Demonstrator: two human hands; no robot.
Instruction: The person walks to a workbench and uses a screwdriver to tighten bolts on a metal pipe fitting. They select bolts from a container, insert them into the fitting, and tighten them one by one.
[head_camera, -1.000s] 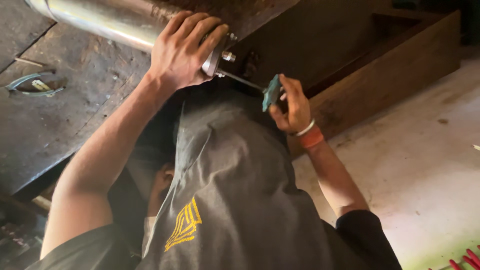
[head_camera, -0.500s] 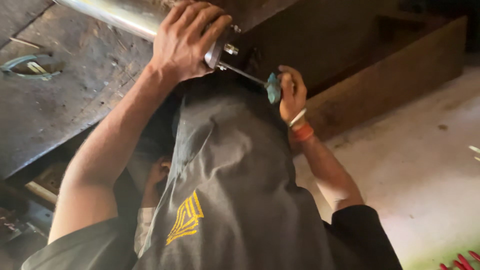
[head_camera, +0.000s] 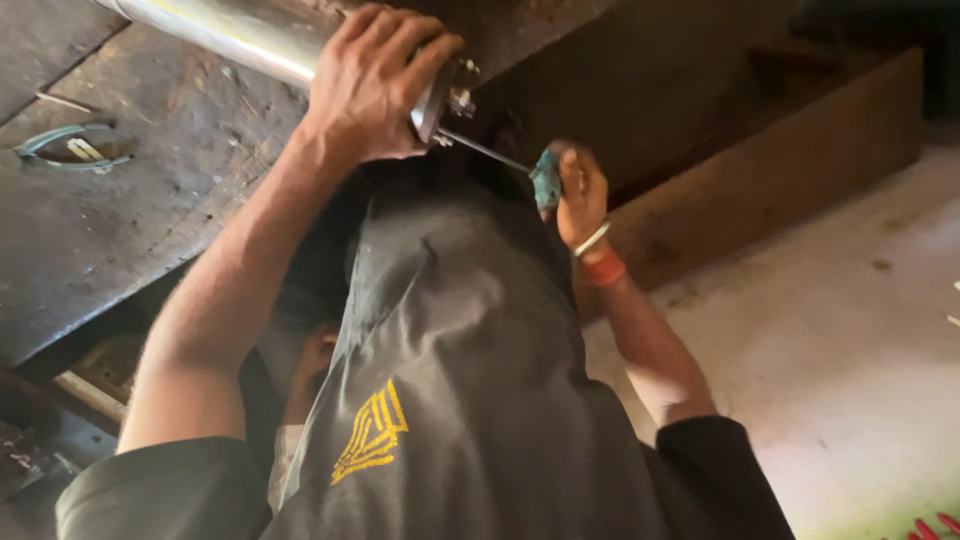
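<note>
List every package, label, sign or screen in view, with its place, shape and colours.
No packages, signs or screens show.
Printed emblem: on the dark grey garment, low centre; yellow stacked chevron stripes forming a rough shield shape.
</note>
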